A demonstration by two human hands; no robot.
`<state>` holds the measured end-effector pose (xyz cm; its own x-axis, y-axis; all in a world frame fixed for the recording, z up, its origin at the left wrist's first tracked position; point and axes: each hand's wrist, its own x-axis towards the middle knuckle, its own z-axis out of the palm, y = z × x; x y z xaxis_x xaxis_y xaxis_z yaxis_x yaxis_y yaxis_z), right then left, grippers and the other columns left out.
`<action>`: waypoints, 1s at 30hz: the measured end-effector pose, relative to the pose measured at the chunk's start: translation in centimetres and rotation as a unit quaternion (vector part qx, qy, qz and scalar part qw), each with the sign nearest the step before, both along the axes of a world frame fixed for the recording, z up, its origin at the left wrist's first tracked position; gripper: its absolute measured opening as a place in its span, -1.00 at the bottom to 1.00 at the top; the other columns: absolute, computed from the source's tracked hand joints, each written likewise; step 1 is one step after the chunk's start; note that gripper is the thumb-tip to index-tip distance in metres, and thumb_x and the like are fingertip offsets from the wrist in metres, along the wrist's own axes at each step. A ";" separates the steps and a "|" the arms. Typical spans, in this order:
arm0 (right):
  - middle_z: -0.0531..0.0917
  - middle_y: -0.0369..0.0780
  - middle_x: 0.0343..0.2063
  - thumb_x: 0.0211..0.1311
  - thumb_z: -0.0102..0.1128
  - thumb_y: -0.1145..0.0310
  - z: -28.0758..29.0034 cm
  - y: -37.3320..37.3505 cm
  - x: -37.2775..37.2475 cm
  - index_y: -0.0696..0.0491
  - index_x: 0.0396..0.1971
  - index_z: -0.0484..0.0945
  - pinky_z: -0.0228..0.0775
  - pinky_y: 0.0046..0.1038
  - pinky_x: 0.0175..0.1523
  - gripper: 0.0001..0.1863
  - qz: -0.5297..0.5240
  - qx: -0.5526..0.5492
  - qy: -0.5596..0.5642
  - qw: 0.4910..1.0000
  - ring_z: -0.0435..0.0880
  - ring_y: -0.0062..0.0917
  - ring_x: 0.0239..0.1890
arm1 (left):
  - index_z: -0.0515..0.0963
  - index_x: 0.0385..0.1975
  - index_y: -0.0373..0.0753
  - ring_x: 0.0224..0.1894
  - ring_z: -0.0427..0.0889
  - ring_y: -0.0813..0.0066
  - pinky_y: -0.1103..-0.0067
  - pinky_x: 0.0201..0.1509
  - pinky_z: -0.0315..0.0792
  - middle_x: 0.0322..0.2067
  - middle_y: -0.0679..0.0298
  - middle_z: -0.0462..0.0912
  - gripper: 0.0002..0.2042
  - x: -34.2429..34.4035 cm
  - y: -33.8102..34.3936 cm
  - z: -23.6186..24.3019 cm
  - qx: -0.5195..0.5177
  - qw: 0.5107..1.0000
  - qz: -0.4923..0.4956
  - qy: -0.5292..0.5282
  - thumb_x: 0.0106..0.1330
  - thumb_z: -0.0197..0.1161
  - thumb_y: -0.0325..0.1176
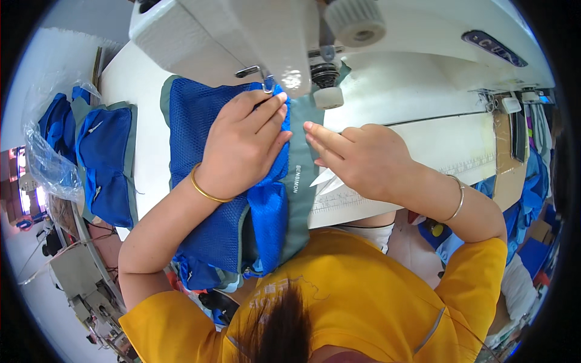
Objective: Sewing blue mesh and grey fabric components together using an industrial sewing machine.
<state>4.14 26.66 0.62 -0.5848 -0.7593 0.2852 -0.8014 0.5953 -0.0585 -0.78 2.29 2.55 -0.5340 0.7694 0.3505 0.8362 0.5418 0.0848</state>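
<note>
A blue mesh fabric piece (200,115) with a grey-green border (300,199) lies under the head of a white sewing machine (224,36). My left hand (247,138) rests on it, fingers flat and slightly apart, their tips on a bright blue strip (269,209) close to the presser foot (267,85). To the right, my right hand (366,158) has its index and middle fingers stretched toward the border's edge, the other fingers curled. Pale pointed scissors blades (325,178) poke out beneath that hand; their handles are hidden in it.
Another blue and grey-green piece (106,160) lies at the table's left edge beside a clear plastic bag (51,163). A printed ruler strip (339,201) runs along the front of the white table (399,78). Blue fabric (532,181) hangs at the far right.
</note>
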 end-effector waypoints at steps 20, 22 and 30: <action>0.63 -0.26 -0.31 0.16 0.33 0.27 0.8 0.2 -3.5 0.05 -0.37 0.58 0.54 -0.38 -0.33 -0.82 -0.124 -0.103 -0.019 0.987 0.68 -0.44 -0.33 | 0.61 -0.05 -0.39 0.08 0.58 0.03 0.27 0.18 0.42 0.08 0.03 0.63 -0.65 0.8 0.6 -0.4 -0.006 0.995 0.071 -0.064 0.20 0.39 -0.38; 0.61 -0.26 -0.32 0.05 0.35 0.36 -0.1 0.2 -4.1 0.04 -0.37 0.58 0.56 -0.38 -0.23 -0.83 -0.158 -0.147 -0.019 0.976 0.68 -0.44 -0.20 | 0.60 0.02 -0.39 0.06 0.57 0.02 0.28 0.19 0.42 0.08 0.06 0.63 -0.63 0.9 0.8 -0.3 -0.019 0.996 0.069 -0.058 0.23 0.38 -0.41; 0.63 -0.32 -0.42 -0.10 0.31 0.38 -1.0 -0.3 -5.3 -0.05 -0.58 0.67 0.57 -0.41 -0.24 -0.98 -0.161 -0.150 0.055 0.974 0.66 -0.44 -0.23 | 0.64 0.02 -0.40 0.09 0.57 0.03 0.30 0.21 0.41 0.12 0.07 0.62 -0.66 0.9 0.5 -0.2 -0.037 0.995 0.064 -0.059 0.27 0.37 -0.42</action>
